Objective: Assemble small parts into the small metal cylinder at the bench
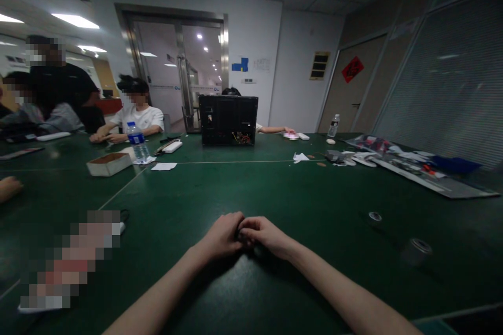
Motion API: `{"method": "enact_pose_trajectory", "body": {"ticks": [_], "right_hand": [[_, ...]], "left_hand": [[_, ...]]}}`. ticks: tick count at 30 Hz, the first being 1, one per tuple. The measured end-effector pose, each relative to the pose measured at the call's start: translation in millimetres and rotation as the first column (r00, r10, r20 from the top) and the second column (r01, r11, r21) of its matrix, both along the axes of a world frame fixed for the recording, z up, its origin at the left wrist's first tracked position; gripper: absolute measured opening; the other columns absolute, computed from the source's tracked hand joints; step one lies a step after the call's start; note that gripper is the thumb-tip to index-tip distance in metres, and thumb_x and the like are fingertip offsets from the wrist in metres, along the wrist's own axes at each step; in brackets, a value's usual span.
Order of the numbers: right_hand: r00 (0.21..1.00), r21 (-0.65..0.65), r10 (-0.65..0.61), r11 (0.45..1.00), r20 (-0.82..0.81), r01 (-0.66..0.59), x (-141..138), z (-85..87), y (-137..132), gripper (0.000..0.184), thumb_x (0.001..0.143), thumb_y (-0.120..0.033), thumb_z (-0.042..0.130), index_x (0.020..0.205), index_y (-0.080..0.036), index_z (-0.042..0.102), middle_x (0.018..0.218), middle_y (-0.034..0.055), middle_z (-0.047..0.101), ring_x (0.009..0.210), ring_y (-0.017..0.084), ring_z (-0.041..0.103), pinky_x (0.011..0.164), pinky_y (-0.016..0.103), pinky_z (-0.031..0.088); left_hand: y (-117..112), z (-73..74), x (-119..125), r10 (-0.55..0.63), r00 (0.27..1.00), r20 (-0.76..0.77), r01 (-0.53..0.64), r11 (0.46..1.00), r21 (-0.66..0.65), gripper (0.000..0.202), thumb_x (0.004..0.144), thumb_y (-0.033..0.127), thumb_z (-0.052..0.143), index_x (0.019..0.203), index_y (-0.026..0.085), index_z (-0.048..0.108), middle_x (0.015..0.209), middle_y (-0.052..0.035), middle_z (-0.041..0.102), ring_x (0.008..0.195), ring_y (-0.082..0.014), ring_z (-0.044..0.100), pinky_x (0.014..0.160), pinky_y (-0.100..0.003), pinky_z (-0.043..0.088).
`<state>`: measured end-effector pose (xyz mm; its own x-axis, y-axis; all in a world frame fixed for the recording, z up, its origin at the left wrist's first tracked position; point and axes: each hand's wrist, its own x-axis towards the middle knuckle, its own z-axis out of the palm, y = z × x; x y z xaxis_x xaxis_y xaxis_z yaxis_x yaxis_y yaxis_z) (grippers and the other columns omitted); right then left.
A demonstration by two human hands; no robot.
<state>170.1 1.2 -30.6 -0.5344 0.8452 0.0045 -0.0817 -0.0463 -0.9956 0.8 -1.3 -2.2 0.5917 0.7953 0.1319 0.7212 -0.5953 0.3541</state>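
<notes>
Bringing left hand [223,233] and right hand [270,235] together, with fingers curled inward, at the green table [188,193] beneath. Cannot tell whether clenched or grasping something small, hidden between the fingers. Cannot identify the pixelated object [74,259] at left. Cut off by the left frame edge: another person's hand [10,188]. Having room ahead, up to the black case [228,115], and rightward, up to the clear cylinder [416,252]. Showing at lower right: the near table edge [456,313].
</notes>
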Motion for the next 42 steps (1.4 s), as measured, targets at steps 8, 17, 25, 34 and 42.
{"method": "enact_pose_trajectory", "body": {"ticks": [8, 17, 25, 34, 42], "right_hand": [[0.995, -0.097, -0.039, 0.995, -0.093, 0.03, 5, 3.1, 2, 0.04, 0.071, -0.051, 0.069, 0.077, -0.012, 0.06, 0.06, -0.0043, 0.05, 0.048, 0.004, 0.041, 0.047, 0.018, 0.029], [0.987, -0.169, -0.033, 0.986, -0.157, 0.006, 6, -0.2, 4, 0.041, 0.073, -0.052, 0.067, 0.084, -0.013, 0.061, 0.058, -0.0052, 0.048, 0.046, 0.004, 0.041, 0.045, 0.018, 0.03], [0.989, -0.208, -0.04, 0.978, -0.143, 0.009, 5, 2.4, 2, 0.04, 0.073, -0.052, 0.067, 0.084, -0.015, 0.058, 0.056, -0.0069, 0.045, 0.045, 0.005, 0.041, 0.044, 0.018, 0.032], [0.993, -0.226, -0.044, 0.974, -0.113, 0.018, 6, 2.7, 2, 0.04, 0.074, -0.051, 0.066, 0.083, -0.013, 0.06, 0.07, -0.0007, 0.057, 0.049, 0.005, 0.048, 0.045, 0.018, 0.035], [0.988, -0.243, -0.025, 0.97, -0.153, -0.013, 7, 3.4, 2, 0.04, 0.072, -0.049, 0.069, 0.083, -0.012, 0.061, 0.076, 0.0014, 0.06, 0.05, 0.005, 0.05, 0.044, 0.017, 0.036]], "left_hand": [[-5, 6.3, -1, -0.078, 0.992, 0.103, 0.072, 0.996, 0.06, 0.032, 0.078, 0.046, 0.061, 0.092, 0.019, 0.051, 0.088, -0.0024, 0.058, 0.078, -0.0176, 0.053, 0.068, -0.026, 0.038], [-8, 12.8, 1, -0.057, 0.984, 0.166, 0.045, 0.996, 0.078, 0.021, 0.087, 0.039, 0.049, 0.091, 0.019, 0.052, 0.085, -0.0021, 0.059, 0.076, -0.0171, 0.053, 0.07, -0.028, 0.04], [-7, 10.4, 0, -0.041, 0.964, 0.263, 0.007, 0.992, 0.13, 0.018, 0.09, 0.032, 0.044, 0.097, 0.018, 0.054, 0.092, -0.0059, 0.061, 0.084, -0.019, 0.056, 0.077, -0.03, 0.044], [-3, 5.9, 2, -0.036, 0.954, 0.296, -0.037, 0.971, 0.237, 0.007, 0.087, 0.023, 0.049, 0.087, 0.019, 0.054, 0.09, -0.0054, 0.057, 0.084, -0.0178, 0.054, 0.075, -0.028, 0.046], [2, -0.4, 0, -0.046, 0.957, 0.285, -0.036, 0.961, 0.273, 0.011, 0.089, 0.023, 0.048, 0.087, 0.019, 0.058, 0.091, -0.0053, 0.057, 0.085, -0.0168, 0.054, 0.076, -0.027, 0.046]]}}
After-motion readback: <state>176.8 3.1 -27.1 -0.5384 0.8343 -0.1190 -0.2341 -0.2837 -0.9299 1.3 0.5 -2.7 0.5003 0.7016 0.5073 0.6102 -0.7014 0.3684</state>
